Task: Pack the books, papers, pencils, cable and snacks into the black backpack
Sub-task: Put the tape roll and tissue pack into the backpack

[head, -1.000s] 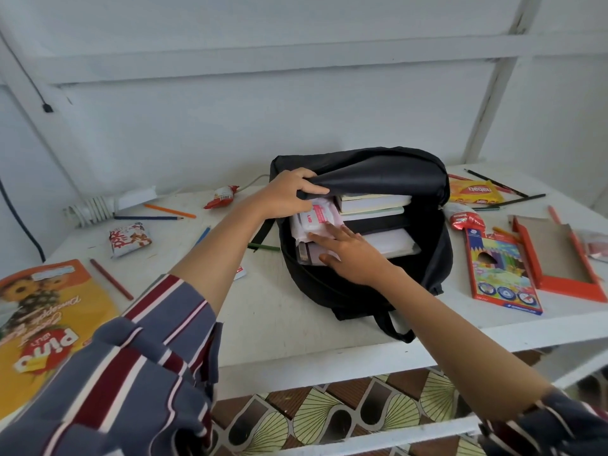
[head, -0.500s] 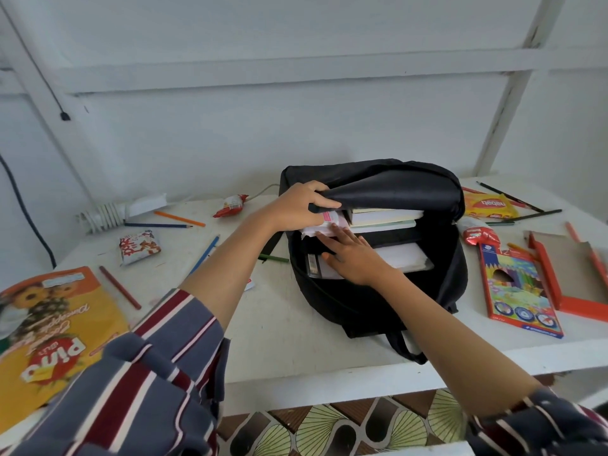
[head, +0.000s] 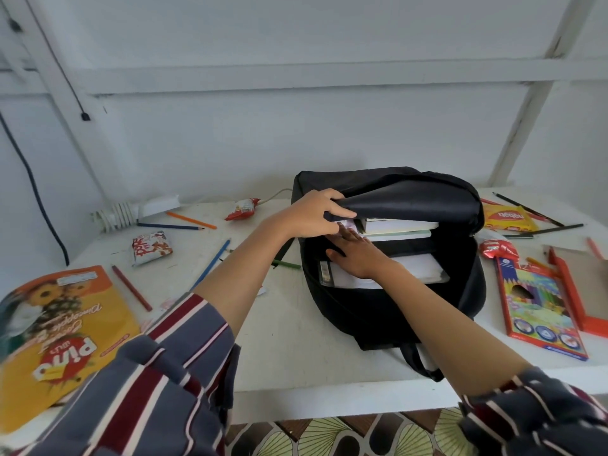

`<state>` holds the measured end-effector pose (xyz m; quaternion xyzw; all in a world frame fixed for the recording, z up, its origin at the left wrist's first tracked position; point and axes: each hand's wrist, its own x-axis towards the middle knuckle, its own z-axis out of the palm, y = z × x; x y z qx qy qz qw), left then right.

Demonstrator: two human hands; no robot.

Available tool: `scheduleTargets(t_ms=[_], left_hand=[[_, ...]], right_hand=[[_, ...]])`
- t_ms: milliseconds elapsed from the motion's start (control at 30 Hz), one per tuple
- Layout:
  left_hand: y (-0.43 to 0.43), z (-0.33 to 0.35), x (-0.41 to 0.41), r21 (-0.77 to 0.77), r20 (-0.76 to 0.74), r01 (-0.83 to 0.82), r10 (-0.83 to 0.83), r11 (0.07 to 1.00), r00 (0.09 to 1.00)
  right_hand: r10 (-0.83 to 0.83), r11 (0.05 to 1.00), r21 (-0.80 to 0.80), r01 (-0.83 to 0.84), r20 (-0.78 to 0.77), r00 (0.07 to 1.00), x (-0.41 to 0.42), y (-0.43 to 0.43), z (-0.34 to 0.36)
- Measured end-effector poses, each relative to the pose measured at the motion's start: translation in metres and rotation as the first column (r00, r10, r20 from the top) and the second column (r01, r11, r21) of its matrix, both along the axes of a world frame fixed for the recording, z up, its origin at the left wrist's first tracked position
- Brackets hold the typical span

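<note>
The black backpack (head: 394, 311) lies open on the white table (head: 289, 340). My left hand (head: 312, 213) grips its upper flap (head: 414, 199) and holds it up. My right hand (head: 357, 256) reaches into the opening, fingers flat against a pink-and-white packet (head: 347, 223) that is almost hidden under the flap. Books (head: 401, 225) are stacked inside, with white papers (head: 421, 271) below them. A coiled white cable (head: 116, 213) lies at the back left. Loose pencils include a blue one (head: 210, 268), a red one (head: 131, 287) and a green one (head: 286, 264).
Snacks lie around: a big yellow bag (head: 59, 330) front left, a white-and-red packet (head: 151, 246), a red packet (head: 243, 209), a yellow packet (head: 506, 217) and a red one (head: 496, 250) on the right. A coloured-pencil box (head: 539, 311) and its orange tray (head: 579, 284) sit at the right edge.
My right hand has pushed the pink-and-white packet deeper under the flap, so much less of it shows. My left hand has kept hold of the flap.
</note>
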<state>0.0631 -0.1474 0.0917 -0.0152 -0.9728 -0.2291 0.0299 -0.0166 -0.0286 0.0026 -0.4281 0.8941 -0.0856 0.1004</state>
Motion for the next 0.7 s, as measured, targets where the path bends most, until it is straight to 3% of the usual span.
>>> scheduleTargets(t_ms=[200, 367, 700], left_hand=[[0.001, 0.000, 0.001, -0.016, 0.010, 0.009, -0.009, 1.000, 1.000], [0.000, -0.003, 0.000, 0.034, 0.106, 0.021, -0.025, 0.999, 0.994], [0.016, -0.030, -0.003, -0.004, 0.298, -0.093, 0.090, 0.996, 0.950]], right_hand=[[0.028, 0.999, 0.020, -0.028, 0.007, 1.000, -0.003, 0.003, 0.002], [0.062, 0.996, 0.068, -0.059, -0.030, 0.998, 0.006, 0.020, 0.007], [-0.079, 0.995, -0.043, 0.087, 0.161, 0.984, 0.033, 0.112, 0.015]])
